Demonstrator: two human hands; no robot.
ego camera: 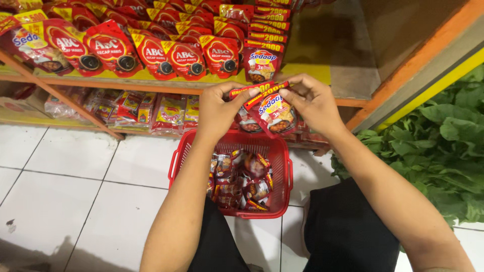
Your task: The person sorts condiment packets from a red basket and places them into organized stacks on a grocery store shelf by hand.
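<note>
Hands, left hand [218, 108] and right hand [312, 100], pinch the top of a red sachet strip [269, 108] above the red basket [180, 156] of sachets.

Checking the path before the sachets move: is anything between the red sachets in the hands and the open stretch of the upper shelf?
Nothing visible: the left hand and right hand hold the red sachets just before the upper shelf.

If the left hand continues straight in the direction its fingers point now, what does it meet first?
The left hand points toward the right hand. It would first meet the red sachets both hands hold, then probably the right hand's fingertips just beyond. Depth is unclear.
</note>
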